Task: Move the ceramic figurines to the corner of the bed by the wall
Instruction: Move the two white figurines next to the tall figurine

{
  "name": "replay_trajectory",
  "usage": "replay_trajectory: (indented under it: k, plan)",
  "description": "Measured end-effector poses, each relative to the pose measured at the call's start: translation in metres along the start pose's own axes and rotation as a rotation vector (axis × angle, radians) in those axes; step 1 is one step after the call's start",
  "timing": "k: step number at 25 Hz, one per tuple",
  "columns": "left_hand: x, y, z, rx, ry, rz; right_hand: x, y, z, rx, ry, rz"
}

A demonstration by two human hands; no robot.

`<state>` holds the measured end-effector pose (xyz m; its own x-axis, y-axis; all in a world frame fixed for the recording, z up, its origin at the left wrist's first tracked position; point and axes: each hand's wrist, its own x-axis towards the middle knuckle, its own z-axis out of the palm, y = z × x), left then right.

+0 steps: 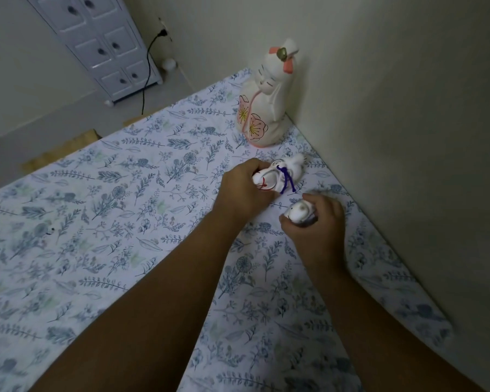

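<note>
Floral bedsheet (96,222) fills our view; at one o'clock a tall doll (262,108) stands in the wall corner. Our left hand (242,190) grips a small corded figurine (277,176); our right hand (316,222) clasps a smaller figurine (299,212).

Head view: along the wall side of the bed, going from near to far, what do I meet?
Right hand closed on a small white figurine → left hand gripping the figurine with the purple cord → tall doll figurine standing in the corner → white drawer cabinet on the floor beyond the bed.
</note>
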<state>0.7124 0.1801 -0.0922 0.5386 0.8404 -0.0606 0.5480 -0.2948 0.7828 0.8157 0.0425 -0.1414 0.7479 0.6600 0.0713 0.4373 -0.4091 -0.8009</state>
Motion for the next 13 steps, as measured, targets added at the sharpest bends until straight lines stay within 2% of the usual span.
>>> replay_trajectory:
  k: [6, 9, 11, 13]
  plan:
    - [-0.005, 0.001, 0.005, 0.016, 0.010, -0.047, -0.012, -0.002, 0.004, 0.033, 0.035, 0.066]
    - [-0.010, 0.005, 0.002, 0.029, -0.021, -0.069, -0.014, -0.003, 0.001, 0.043, -0.021, 0.096]
    - [-0.022, 0.011, -0.006, -0.010, -0.058, -0.091, -0.018, -0.008, -0.005, 0.003, -0.064, 0.066]
    - [-0.047, 0.014, -0.020, -0.030, -0.024, -0.096, -0.028, -0.017, -0.014, -0.133, -0.095, -0.044]
